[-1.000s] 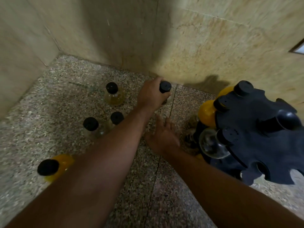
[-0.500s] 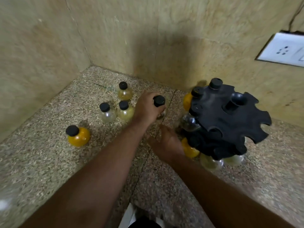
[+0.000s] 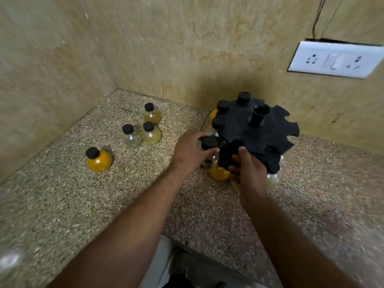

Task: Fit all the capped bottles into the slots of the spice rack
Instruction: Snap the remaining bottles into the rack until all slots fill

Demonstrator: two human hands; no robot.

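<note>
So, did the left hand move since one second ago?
Yes. The left hand, shut on a bottle, went from near the wall to the rack.

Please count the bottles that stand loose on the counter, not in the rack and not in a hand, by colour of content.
Orange bottle: 1
Pale yellow bottles: 2
Clear bottle: 1
Total: 4

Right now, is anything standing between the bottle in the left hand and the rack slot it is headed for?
Nothing visible blocks it. The left hand holds the bottle right at the spice rack edge, while the right hand grips the rack beside it. The slot itself is hidden behind the hands.
</note>
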